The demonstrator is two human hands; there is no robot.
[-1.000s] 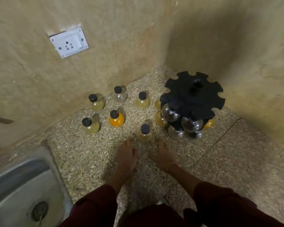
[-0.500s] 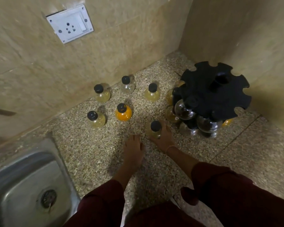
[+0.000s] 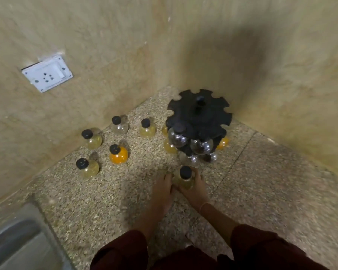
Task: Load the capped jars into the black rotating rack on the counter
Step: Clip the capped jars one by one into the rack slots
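Observation:
The black rotating rack point(image 3: 200, 117) stands in the counter corner. It holds several round jars, among them a clear jar point(image 3: 177, 138) and an orange one point(image 3: 222, 143). Just in front of it my right hand point(image 3: 195, 190) wraps the right side of a pale yellow capped jar point(image 3: 184, 178) standing on the counter. My left hand point(image 3: 162, 193) lies flat beside that jar, fingertips at its left side. To the left stand several loose capped jars: an orange jar point(image 3: 118, 155), yellow ones point(image 3: 88, 167) point(image 3: 91, 138) point(image 3: 147, 128) and a clear one point(image 3: 119, 125).
Tiled walls close the corner behind and to the right of the rack. A white wall socket point(image 3: 47, 74) sits up on the left wall. A steel sink point(image 3: 18, 244) is sunk into the speckled counter point(image 3: 261, 191) at the lower left.
My right hand closed around the nearest yellow jar, and my left hand slid forward until it reached the jar's left side. The camera view shifted.

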